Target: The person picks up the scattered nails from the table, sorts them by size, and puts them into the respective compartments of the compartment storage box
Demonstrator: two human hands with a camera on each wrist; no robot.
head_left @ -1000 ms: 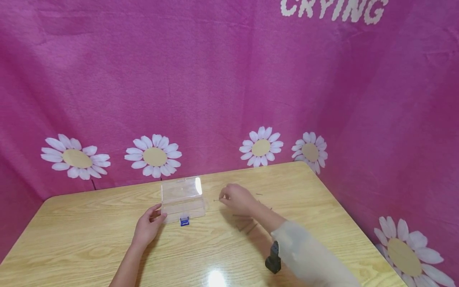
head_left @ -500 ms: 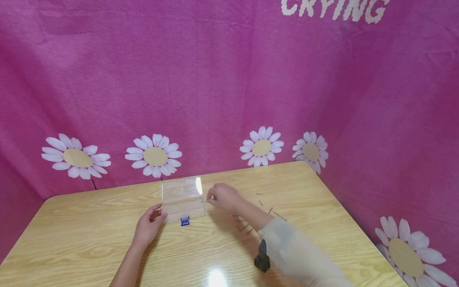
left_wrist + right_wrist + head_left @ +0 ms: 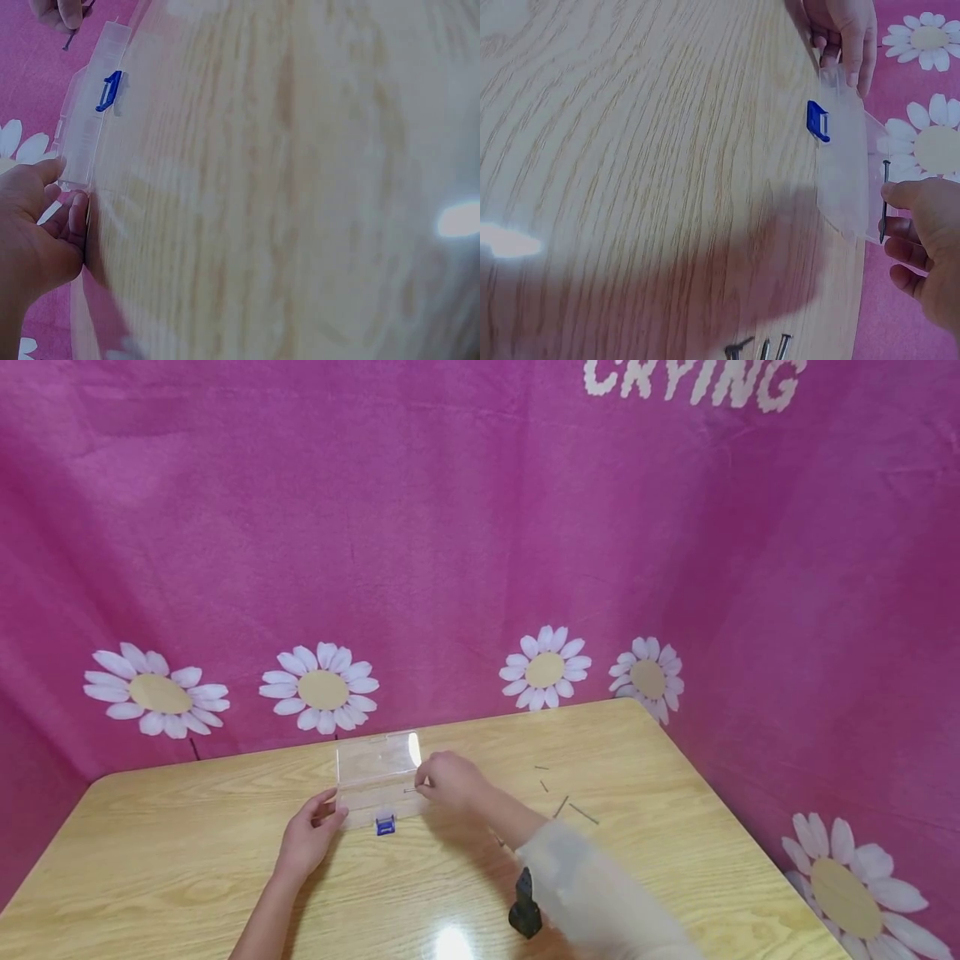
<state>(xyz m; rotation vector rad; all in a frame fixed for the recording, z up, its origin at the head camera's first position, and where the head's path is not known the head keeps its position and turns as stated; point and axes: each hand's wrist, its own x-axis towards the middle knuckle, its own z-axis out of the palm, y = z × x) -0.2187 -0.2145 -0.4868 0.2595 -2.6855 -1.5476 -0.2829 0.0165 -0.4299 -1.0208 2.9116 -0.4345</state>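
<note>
A clear plastic box (image 3: 367, 795) with its lid raised stands near the table's back edge, a blue latch (image 3: 385, 825) on its front. My left hand (image 3: 306, 833) grips the box's left end, thumb on the rim and fingers curled at the side, as the left wrist view shows. Between thumb and fingertips my right hand (image 3: 453, 781) pinches a dark metal nail (image 3: 886, 169). That nail lies roughly level in the head view, its head end over the right part of the open box.
Several loose nails (image 3: 584, 813) lie on the wooden table (image 3: 172, 843) right of the box, some partly behind the right forearm. A pink cloth (image 3: 450, 527) with daisies hangs behind the table. A black device (image 3: 525, 906) is on the right wrist.
My right hand has moved left with the nail, from the table right of the box to over its right part. The left hand and the box have stayed in place.
</note>
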